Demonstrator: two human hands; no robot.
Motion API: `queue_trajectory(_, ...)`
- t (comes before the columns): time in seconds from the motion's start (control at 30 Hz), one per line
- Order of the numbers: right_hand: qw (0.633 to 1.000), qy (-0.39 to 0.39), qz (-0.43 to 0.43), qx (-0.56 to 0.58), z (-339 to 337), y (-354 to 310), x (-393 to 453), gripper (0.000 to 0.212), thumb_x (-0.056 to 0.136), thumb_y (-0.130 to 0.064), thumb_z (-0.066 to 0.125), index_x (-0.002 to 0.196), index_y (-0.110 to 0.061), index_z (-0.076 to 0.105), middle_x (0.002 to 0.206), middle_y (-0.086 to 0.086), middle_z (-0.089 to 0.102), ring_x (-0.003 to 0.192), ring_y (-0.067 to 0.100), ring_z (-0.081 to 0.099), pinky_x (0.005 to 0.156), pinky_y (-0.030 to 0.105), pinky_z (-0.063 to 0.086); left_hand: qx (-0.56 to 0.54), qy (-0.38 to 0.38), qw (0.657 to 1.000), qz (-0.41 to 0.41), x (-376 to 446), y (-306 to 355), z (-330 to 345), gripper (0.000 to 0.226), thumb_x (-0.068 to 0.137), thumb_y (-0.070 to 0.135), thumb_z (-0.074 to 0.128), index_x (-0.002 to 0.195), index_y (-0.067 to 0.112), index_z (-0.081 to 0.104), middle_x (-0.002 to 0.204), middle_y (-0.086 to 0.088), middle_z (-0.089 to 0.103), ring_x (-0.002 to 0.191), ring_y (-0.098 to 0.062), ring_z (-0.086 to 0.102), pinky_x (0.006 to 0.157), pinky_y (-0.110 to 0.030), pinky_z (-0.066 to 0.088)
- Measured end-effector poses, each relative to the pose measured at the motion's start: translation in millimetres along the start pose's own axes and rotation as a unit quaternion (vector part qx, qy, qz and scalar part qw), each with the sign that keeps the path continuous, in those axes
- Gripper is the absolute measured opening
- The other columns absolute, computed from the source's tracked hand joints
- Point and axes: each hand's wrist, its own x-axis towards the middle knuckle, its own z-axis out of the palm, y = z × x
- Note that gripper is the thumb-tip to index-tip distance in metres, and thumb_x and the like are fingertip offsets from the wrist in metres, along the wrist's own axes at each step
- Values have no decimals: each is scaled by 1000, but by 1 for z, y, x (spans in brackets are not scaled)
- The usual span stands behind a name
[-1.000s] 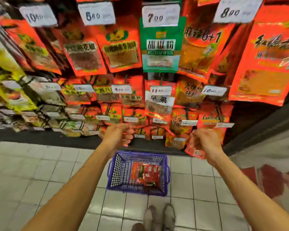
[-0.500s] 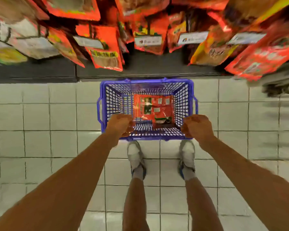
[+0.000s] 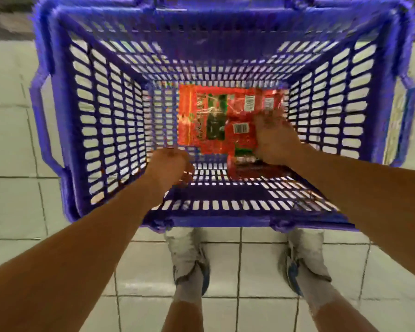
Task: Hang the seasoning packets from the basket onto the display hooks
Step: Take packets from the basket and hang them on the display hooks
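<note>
With the right hand (image 3: 272, 137) laid on the packets (image 3: 216, 118) at the basket's (image 3: 101, 121) 3 o'clock side, whether gripped can't be told; left hand (image 3: 170, 167) loosely curled, empty, so just one packet should get pinched by its top edge tbh.

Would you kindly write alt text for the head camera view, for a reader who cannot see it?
Both hands reach into a blue plastic lattice basket on a pale tiled floor; the right hand rests on the red seasoning packets at its bottom, while the left hand hovers loosely curled beside them. White sneakers show below.
</note>
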Motion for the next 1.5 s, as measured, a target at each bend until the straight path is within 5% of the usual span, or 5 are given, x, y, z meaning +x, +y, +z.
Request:
queue_trajectory(0.3,931,277,-233,47,-33,-44,-60,38,70,-26,62,107,-17,57,103,12,66,100,35,59,84,49,46,-149,-111,975,-125,-7,10,11,71,80,71,65,114,9,70,111,-19,74,99,-36,73,71,-42,62)
queue_trajectory(0.57,969,150,-150,125,-7,-33,-47,52,77,-17,68,128,-9,57,123,15,62,113,37,59,89,44,50,-196,48,979,10,-4,7,-30,32,94,0,60,124,13,63,106,-12,75,88,-30,74,76,-51,62)
queue_trajectory(0.83,995,37,-48,-83,32,-55,50,118,89,-57,64,156,-16,-24,163,13,-30,151,42,-19,121,60,6,-198,8,980,35,9,10,-47,29,99,3,54,121,19,65,105,-9,78,95,-31,75,76,-50,62)
queue_trajectory(1.13,990,116,11,82,-16,-38,0,40,90,-18,62,130,-13,61,116,19,70,102,40,66,81,41,57,-177,-10,982,69,-30,19,-62,28,100,2,47,121,12,64,106,-15,77,93,-34,75,79,-55,62)
queue_trajectory(1.5,807,136,61,571,-155,-14,-174,23,98,-42,62,84,-28,74,76,-20,75,69,-4,69,63,14,54,-226,-29,962,149,-182,42,-34,16,94,27,67,108,21,74,104,-14,77,89,-35,76,72,-47,61)
